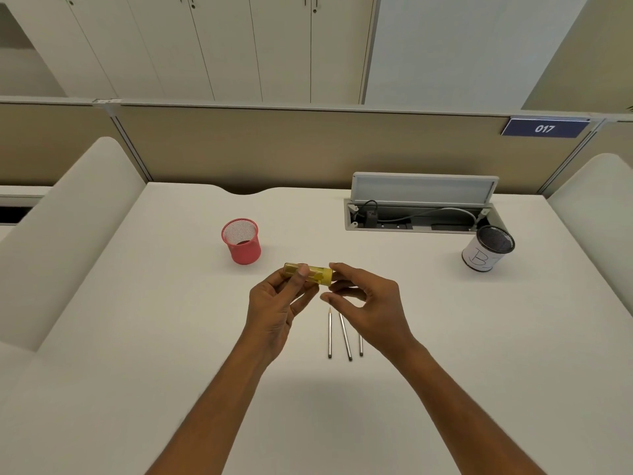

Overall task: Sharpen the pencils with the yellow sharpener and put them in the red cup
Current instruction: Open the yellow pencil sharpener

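Head view: left hand (277, 303) grips the yellow sharpener (308, 274) off the desk, thumb over the top, barrel lying roughly horizontal. Right hand (370, 303) has fingertips on the sharpener's right end, thumb curled below and apart from it; nothing else in that hand. Can't tell if it's steadying or twisting the cap end.

Three pencils (344, 334) lie on the white desk (137, 337) just beneath the right hand, roughly parallel, points away from the person. The rightmost is partly hidden by the hand. The left one shows a point; tips of the others are too small or covered to judge.

Red cup (241, 241) stands upright, beyond and left of the hands, looks empty. A second cup, white with a dark mesh rim (488, 250), sits well off to the right near the open cable tray (418, 214); not the target.

Step, as I read it: sharpener in hand, no pencil picked yet, nothing in the cup.

Next move needs: right hand lets go of the sharpener, pinches one pencil, lines the tip up with the hole on the right end. Left keeps the barrel steady.
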{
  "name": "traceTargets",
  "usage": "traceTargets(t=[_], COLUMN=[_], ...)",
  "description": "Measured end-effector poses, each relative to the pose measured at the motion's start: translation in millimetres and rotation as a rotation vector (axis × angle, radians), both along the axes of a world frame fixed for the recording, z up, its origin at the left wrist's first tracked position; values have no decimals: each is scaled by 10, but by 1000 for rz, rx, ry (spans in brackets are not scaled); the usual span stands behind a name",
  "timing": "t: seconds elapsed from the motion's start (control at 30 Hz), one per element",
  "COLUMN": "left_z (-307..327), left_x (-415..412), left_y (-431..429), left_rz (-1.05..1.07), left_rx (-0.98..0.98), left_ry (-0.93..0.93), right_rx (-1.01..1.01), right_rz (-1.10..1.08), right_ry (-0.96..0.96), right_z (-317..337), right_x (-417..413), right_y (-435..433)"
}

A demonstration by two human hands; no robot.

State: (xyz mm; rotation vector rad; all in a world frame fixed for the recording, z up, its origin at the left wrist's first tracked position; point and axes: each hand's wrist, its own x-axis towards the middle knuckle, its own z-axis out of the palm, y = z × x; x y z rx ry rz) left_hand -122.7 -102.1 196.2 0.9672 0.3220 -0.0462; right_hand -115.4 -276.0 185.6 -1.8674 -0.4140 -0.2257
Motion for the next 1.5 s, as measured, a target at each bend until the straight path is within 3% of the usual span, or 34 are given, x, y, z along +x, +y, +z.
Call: traceTargets(t=[0.17, 0.6, 0.77, 1.07, 1.5], left_z=[9, 1, 7, -38, -109], left_x=[-22, -45, -46, -109, -183], left_y=[-25, -32, -3, -20, 26], left_rz=[21, 50, 66, 14, 35], left_rx=[-1, -19, -30, -20, -57], left_ry=[-2, 10, 32, 7, -16], right_rx=[-76, -130, -98, 258, 382], right_rz=[-21, 40, 104, 94, 105], right_ry=[-151, -170, -56, 209, 378], right_z=[-4, 17, 66, 97, 69], right_x=[56, 92, 161, 214, 105], right_y=[-6, -30, -102, -140, 49])
